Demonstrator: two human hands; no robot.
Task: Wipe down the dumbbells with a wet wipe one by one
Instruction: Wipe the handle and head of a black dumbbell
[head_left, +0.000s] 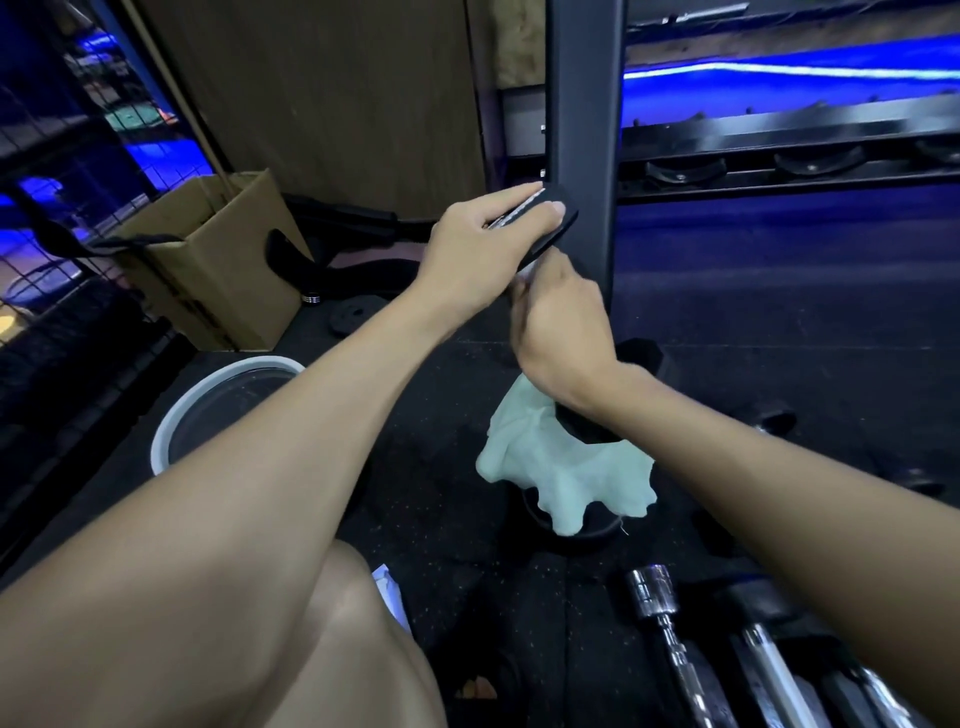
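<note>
While the dumbbell (550, 223) was held in mid-air in front of the black rack post (584, 130), both hands worked on it. The left hand (480, 254) clamped the upper head, thumb on the near face and fingers laid across the top edge. The right hand (561, 322) was curled around the handle just below that head, with the pale green wipe (566, 467) bunched inside the grip and its loose end hanging down past the wrist. A dark block (587, 426) showed under the right wrist; it was probably the lower head, but the wipe and wrist hid too much to be sure.

The long axis of the dumbbell ran steeply, from the upper head at the far right down toward the person. The handle therefore lay directly inside the right hand, and the left hand sat above it as the anchor. In judgement, the wiping stroke had to travel along this axis, with the left hand holding the head steady or turning it.

On the floor, a white-rimmed bucket (223, 410) stood to the left, well apart from the hands. More dumbbells with chrome handles (654, 592) lay at the lower right, nearer the right arm. A cardboard box (208, 260) stood beyond the bucket. Which of the floor dumbbells had been wiped could not be told.
</note>
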